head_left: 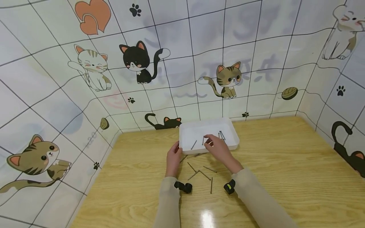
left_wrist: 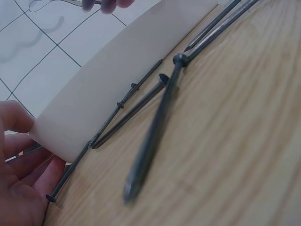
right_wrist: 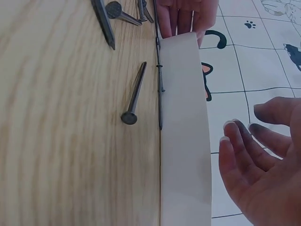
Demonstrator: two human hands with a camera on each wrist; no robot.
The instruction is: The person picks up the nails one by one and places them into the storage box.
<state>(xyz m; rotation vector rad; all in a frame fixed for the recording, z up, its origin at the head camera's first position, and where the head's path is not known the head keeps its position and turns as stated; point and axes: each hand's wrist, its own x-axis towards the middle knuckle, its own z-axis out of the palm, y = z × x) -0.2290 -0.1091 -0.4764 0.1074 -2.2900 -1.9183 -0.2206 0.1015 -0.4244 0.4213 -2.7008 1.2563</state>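
A shallow white tray [head_left: 209, 125] sits at the back of the wooden table, with several nails [head_left: 194, 144] inside. My left hand [head_left: 173, 160] grips the tray's front left corner; in the left wrist view its thumb and fingers [left_wrist: 44, 167] meet the corner. Over the tray's front part hovers my right hand [head_left: 218, 148], its fingers loosely bent. The right wrist view shows a gap between thumb and fingers [right_wrist: 230, 155], with nothing held there. Loose nails [head_left: 211, 185] lie on the table before the tray, some along its front wall.
Behind the tray stands a tiled-pattern wall [head_left: 182, 72] with cat drawings, and similar walls rise at both sides. The wooden table [head_left: 285, 158] extends left and right of the tray. Black wrist cameras [head_left: 185, 187] are strapped over both sleeves.
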